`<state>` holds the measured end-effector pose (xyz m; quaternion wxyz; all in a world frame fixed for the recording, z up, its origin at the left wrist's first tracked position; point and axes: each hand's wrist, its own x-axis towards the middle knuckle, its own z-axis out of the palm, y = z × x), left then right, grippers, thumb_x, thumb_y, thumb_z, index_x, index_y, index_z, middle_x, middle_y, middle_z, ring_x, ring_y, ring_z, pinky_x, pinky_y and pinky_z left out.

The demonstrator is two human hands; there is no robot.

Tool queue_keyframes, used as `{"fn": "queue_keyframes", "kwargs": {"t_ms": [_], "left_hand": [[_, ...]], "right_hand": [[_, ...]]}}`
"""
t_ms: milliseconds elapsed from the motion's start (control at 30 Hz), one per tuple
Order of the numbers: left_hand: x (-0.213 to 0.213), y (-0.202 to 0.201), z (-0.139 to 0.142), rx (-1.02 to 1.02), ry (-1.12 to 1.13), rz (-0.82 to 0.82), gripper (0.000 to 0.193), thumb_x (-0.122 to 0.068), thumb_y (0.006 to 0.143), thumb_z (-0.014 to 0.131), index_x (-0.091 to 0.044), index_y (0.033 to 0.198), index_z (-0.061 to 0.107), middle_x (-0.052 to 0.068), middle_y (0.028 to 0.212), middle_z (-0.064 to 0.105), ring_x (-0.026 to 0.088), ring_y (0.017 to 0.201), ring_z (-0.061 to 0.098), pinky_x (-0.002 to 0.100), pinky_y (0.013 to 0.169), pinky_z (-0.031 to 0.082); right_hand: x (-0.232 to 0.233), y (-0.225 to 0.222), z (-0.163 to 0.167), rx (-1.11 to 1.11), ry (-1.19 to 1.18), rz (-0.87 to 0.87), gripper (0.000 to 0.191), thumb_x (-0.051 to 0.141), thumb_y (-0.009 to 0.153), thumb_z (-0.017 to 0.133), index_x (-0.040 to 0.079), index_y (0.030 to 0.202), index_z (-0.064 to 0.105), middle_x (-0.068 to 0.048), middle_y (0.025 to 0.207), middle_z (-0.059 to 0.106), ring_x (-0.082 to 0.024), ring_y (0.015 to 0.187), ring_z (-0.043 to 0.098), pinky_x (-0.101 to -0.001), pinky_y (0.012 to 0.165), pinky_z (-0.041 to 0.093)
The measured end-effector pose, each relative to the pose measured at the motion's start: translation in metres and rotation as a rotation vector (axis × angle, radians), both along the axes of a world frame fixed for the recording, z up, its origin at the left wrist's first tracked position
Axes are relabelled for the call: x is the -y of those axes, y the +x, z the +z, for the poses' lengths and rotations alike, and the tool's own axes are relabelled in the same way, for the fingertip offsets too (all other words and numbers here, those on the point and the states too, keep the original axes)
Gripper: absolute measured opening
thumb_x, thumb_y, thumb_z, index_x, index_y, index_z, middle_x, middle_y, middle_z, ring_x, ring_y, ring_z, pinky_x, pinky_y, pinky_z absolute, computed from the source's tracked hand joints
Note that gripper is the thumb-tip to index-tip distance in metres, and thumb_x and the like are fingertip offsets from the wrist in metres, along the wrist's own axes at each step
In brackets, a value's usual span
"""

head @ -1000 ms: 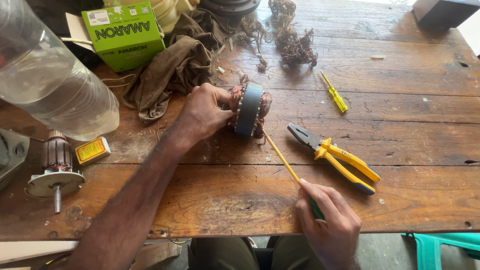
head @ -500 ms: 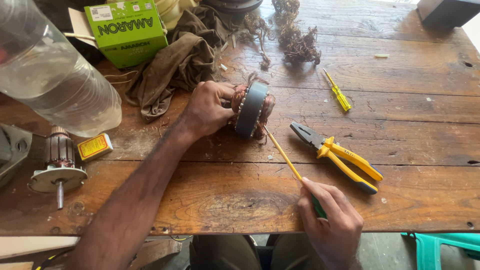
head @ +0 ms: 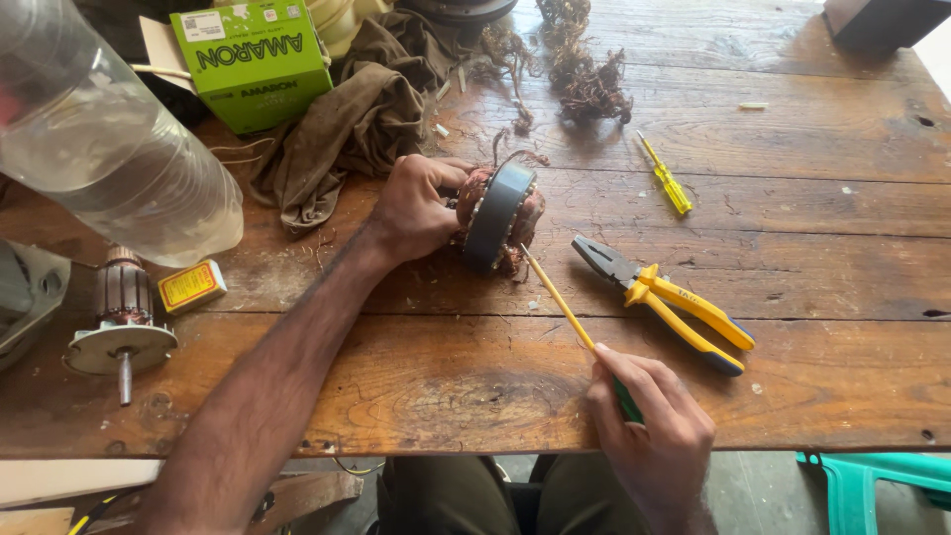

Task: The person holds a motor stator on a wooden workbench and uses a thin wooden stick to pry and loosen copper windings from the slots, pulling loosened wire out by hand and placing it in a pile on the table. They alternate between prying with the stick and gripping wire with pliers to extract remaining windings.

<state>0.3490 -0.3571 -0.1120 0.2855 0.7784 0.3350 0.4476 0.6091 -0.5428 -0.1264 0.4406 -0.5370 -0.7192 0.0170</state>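
My left hand (head: 416,210) grips a round motor stator (head: 497,216) with copper windings, holding it on edge on the wooden table (head: 792,267). My right hand (head: 654,436) is closed on the green handle of a long yellow-shafted screwdriver (head: 560,297). Its tip touches the lower right side of the stator. Yellow-handled pliers (head: 664,297) lie just right of the screwdriver shaft.
A small yellow screwdriver (head: 666,176) lies farther back. Pulled copper wire clumps (head: 584,79), a brown rag (head: 357,119) and a green box (head: 253,59) sit at the back. A clear plastic bottle (head: 109,149), a motor rotor (head: 121,322) and a small yellow box (head: 190,285) are at left.
The view has shifted slightly. Both hands stay in place, and the screwdriver tip remains against the stator.
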Motion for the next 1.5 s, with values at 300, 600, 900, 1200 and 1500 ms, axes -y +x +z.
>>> {"fn": "queue_keyframes", "kwargs": {"t_ms": [300, 600, 900, 1200, 1500], "left_hand": [[0.003, 0.001, 0.003, -0.004, -0.106, 0.023, 0.025, -0.028, 0.084, 0.086, -0.005, 0.09, 0.079, 0.006, 0.082, 0.075, 0.015, 0.07, 0.068, 0.035, 0.061, 0.056], [0.006, -0.013, 0.003, -0.016, -0.155, -0.025, 0.029, -0.026, 0.084, 0.086, -0.002, 0.097, 0.078, 0.007, 0.089, 0.077, 0.015, 0.078, 0.072, 0.033, 0.07, 0.061], [0.011, -0.019, 0.007, 0.028, -0.121, -0.033, 0.026, -0.022, 0.085, 0.084, -0.002, 0.1, 0.078, 0.008, 0.091, 0.079, 0.014, 0.076, 0.073, 0.03, 0.068, 0.061], [-0.005, -0.012, 0.008, 0.013, -0.058, -0.012, 0.024, -0.026, 0.088, 0.082, -0.004, 0.085, 0.075, 0.008, 0.078, 0.075, 0.013, 0.062, 0.069, 0.032, 0.054, 0.057], [-0.045, 0.005, -0.008, 0.049, -0.122, -0.119, 0.022, -0.028, 0.092, 0.081, -0.007, 0.089, 0.074, 0.005, 0.082, 0.075, 0.012, 0.067, 0.068, 0.032, 0.063, 0.059]], "right_hand": [[0.002, 0.001, 0.002, 0.0, 0.004, 0.008, 0.026, 0.002, 0.085, 0.077, 0.004, 0.111, 0.074, -0.011, 0.097, 0.075, -0.02, 0.085, 0.075, -0.0317, 0.077, 0.06], [0.002, -0.008, 0.001, 0.001, -0.004, 0.0, 0.026, 0.002, 0.086, 0.076, 0.005, 0.111, 0.074, -0.01, 0.099, 0.076, -0.019, 0.088, 0.076, -0.0311, 0.079, 0.06], [-0.066, 0.032, 0.043, 0.263, 0.052, 0.029, 0.015, 0.013, 0.099, 0.074, 0.005, 0.111, 0.074, -0.013, 0.111, 0.077, -0.023, 0.096, 0.075, -0.037, 0.082, 0.06], [-0.193, 0.019, 0.053, 0.344, -0.241, 0.113, 0.017, 0.016, 0.1, 0.069, 0.01, 0.114, 0.076, -0.017, 0.115, 0.075, -0.027, 0.088, 0.075, -0.0419, 0.083, 0.061], [-0.227, -0.02, 0.015, 0.129, 0.11, 0.608, 0.036, 0.026, 0.114, 0.051, 0.007, 0.144, 0.055, -0.02, 0.148, 0.058, -0.034, 0.135, 0.059, -0.0496, 0.111, 0.055]]}}
